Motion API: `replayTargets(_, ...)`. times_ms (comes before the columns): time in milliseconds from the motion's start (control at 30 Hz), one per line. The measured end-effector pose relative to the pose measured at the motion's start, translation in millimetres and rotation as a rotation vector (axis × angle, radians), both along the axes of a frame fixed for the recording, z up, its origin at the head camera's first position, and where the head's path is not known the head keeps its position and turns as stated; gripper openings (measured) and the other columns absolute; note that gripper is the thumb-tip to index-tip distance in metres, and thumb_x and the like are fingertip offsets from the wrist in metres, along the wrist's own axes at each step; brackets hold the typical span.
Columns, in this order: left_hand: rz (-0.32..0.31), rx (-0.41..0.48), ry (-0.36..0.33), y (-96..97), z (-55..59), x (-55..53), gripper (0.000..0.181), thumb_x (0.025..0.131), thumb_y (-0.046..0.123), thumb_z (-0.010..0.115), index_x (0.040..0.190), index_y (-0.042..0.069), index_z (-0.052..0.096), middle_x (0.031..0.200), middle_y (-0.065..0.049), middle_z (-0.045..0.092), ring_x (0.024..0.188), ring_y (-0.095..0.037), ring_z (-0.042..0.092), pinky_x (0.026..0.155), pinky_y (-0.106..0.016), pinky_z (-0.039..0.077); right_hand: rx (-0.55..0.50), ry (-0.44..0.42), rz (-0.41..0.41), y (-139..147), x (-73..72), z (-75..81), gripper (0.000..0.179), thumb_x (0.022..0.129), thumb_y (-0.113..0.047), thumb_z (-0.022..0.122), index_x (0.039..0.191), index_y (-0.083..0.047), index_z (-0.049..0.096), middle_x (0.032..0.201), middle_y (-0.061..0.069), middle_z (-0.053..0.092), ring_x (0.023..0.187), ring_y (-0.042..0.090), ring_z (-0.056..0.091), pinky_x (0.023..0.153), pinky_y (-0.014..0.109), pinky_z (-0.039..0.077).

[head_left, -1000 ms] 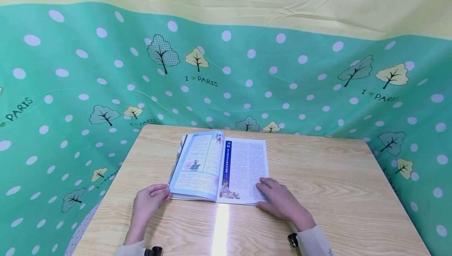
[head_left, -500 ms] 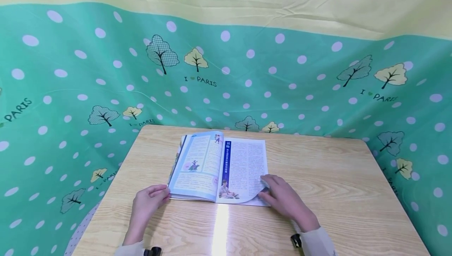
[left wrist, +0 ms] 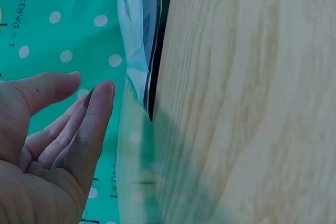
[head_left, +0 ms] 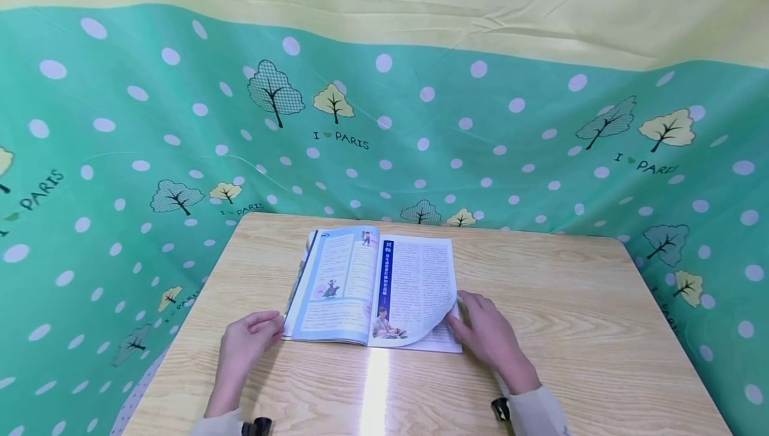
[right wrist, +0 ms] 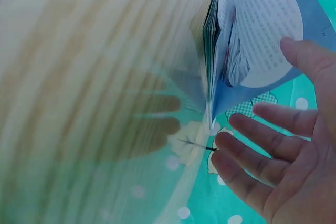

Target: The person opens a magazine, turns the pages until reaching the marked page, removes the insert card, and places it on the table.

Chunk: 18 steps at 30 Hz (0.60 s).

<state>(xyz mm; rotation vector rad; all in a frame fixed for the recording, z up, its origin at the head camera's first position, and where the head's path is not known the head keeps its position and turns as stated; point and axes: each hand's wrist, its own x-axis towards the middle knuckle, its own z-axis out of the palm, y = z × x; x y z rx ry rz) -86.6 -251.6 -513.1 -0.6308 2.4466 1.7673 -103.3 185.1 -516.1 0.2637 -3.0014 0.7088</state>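
A blue-and-white paper magazine (head_left: 345, 309) is lying between the empty, loose-fingered left hand (head_left: 247, 346) and the spread right hand (head_left: 489, 337), whose thumb is touching a curled white page (head_left: 434, 302), pale wooden tabletop (head_left: 571, 296) extending rightward

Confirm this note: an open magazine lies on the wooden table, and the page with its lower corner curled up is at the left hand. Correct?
Not quite: the page with its lower corner curled up is at the right hand, as the head view shows. The open magazine does lie on the wooden table.
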Motion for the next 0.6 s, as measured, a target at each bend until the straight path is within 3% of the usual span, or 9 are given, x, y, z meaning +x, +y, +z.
replayTargets(100,-0.006,0.022,0.021,5.0,1.8,-3.9,0.034,0.094,0.013,0.071,0.119,-0.008,0.066,0.103,-0.021,0.073,0.087,-0.024,0.073,0.075,-0.027,0.064,-0.004,-0.012,-0.04,-4.7,-1.9,1.8,0.042,0.092,-0.037,0.073,0.12,-0.006,0.065,0.114,0.012,0.066,0.099,0.027,0.063,0.08,0.044,0.06)
replayTargets(233,-0.019,0.056,0.048,13.4,5.4,-10.5,0.034,0.094,0.016,0.072,0.118,-0.008,0.067,0.101,-0.019,0.073,0.088,-0.025,0.074,0.076,-0.027,0.064,-0.044,0.0,-0.036,-11.1,-3.2,4.0,0.019,0.092,-0.032,0.075,0.098,-0.015,0.068,0.099,0.002,0.065,0.079,0.014,0.055,0.063,0.031,0.053)
replayTargets(367,-0.03,0.119,0.07,24.1,7.9,-16.6,0.032,0.092,0.012,0.074,0.115,-0.008,0.068,0.098,-0.019,0.074,0.088,-0.03,0.073,0.077,-0.031,0.064,-0.083,0.059,0.015,-15.7,-3.4,2.7,0.012,0.092,-0.028,0.075,0.098,-0.019,0.071,0.103,-0.002,0.066,0.092,0.014,0.061,0.077,0.034,0.058)
replayTargets(600,-0.102,0.178,0.109,50.3,13.6,-25.6,0.029,0.09,0.011,0.076,0.112,-0.006,0.07,0.095,-0.018,0.074,0.089,-0.032,0.073,0.077,-0.031,0.064,-0.129,0.157,0.149,-22.0,-6.6,-1.0,0.036,0.092,-0.021,0.076,0.126,-0.011,0.068,0.122,0.006,0.066,0.116,0.026,0.06,0.102,0.044,0.053)
